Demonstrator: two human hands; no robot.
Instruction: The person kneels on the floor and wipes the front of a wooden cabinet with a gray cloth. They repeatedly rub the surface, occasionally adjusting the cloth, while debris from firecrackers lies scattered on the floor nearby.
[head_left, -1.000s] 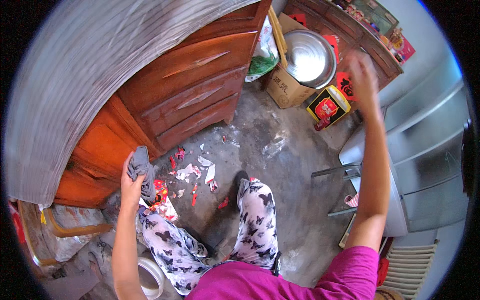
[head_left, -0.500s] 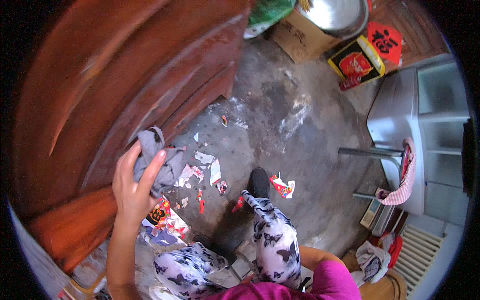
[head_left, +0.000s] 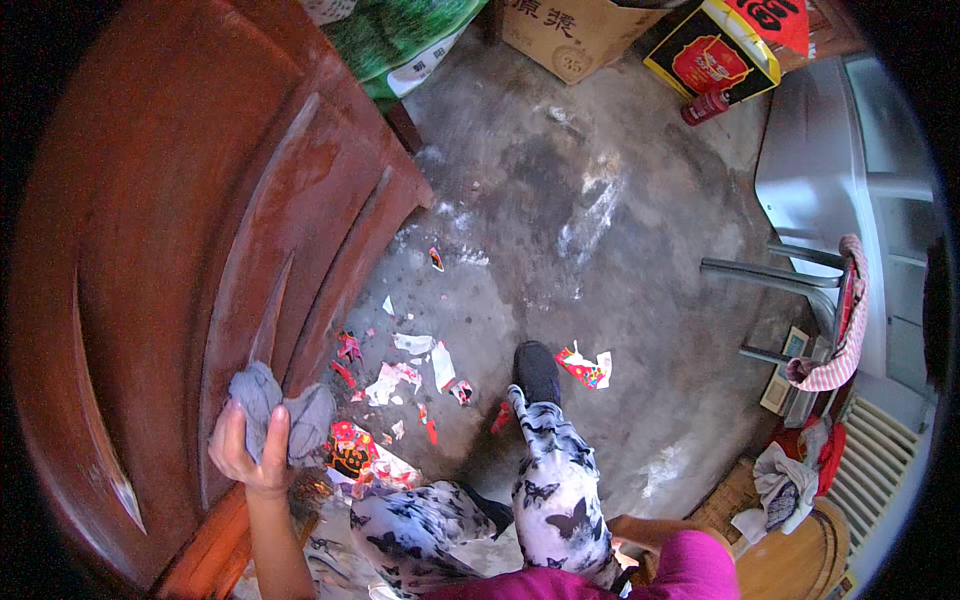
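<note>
Left hand [head_left: 250, 450] grasping a crumpled gray cloth [head_left: 312, 415] between thumb and fingers, in front of a brown wooden cabinet [head_left: 240, 200] (whether cloth and wood touch, I cannot tell); the right hand is out of sight beside the butterfly-print trousers [head_left: 560, 490], so its fingers cannot be told; torn red and white paper [head_left: 393, 382] litters the gray floor [head_left: 650, 300] near a dark shoe [head_left: 538, 372].

1. Brown wooden cabinet [head_left: 130, 220].
2. At the cabinet's front, a left hand [head_left: 248, 462] grips a grey cloth [head_left: 257, 395].
3. Torn paper scraps [head_left: 393, 383] lie on the floor [head_left: 650, 260] right of the cabinet.
4. Green bag [head_left: 400, 35] just past the cabinet's far corner.
5. Pink-striped fabric [head_left: 835, 370] well across from the cabinet.
</note>
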